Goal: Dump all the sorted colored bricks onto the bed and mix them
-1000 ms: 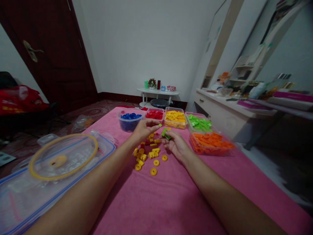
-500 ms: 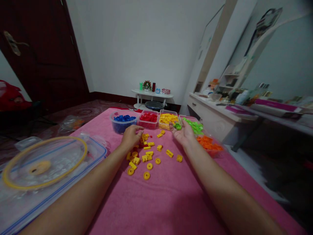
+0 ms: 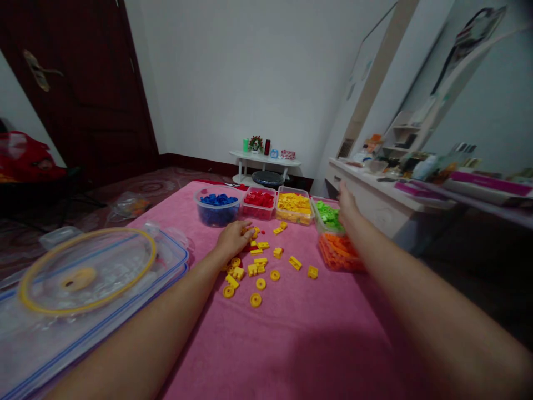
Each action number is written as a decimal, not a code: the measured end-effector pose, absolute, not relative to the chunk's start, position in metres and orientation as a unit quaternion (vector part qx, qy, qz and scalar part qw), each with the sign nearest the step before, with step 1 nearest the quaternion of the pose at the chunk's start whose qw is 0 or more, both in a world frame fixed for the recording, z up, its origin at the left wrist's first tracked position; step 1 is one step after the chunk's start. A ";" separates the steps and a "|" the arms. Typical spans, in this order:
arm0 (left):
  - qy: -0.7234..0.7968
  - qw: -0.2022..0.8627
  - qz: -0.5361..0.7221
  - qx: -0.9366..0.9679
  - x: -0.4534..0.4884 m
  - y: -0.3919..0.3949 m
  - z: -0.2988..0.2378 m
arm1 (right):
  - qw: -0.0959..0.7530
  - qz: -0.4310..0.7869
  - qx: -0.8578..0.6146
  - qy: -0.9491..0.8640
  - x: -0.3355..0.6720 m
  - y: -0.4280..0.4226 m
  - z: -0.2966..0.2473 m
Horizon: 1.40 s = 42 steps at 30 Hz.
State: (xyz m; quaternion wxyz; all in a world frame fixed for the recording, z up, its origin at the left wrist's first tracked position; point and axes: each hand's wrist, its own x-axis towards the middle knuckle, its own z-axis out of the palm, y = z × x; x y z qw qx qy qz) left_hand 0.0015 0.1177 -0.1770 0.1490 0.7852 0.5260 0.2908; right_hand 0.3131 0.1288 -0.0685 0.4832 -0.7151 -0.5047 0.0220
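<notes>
My left hand [image 3: 234, 239] rests on the pink cloth [image 3: 291, 339] at the edge of a scatter of loose yellow bricks [image 3: 260, 268]. Its fingers are bunched together with the tips down among small yellow and red pieces. My right hand [image 3: 346, 203] reaches out over the tub of green bricks [image 3: 328, 215]. Only its back shows and the fingers are hidden. Behind the scatter stand a blue-brick tub [image 3: 217, 206], a red-brick tub [image 3: 258, 203] and a yellow-brick tub [image 3: 295, 206]. A tub of orange bricks [image 3: 338, 253] sits under my right forearm.
A large clear storage box with a yellow-ringed lid [image 3: 83, 272] lies at the left. A white side table [image 3: 266, 158] stands by the far wall, a pale dresser [image 3: 375, 191] on the right, a dark door [image 3: 79, 94] at the back left.
My right hand, which held green bricks in its palm, has moved right and away to above the green tub. My left hand has stayed at the loose pile and shifted slightly.
</notes>
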 end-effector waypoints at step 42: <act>0.536 0.213 0.391 0.718 0.001 0.122 -0.187 | 0.197 0.059 -0.523 -0.827 0.182 0.104 -0.099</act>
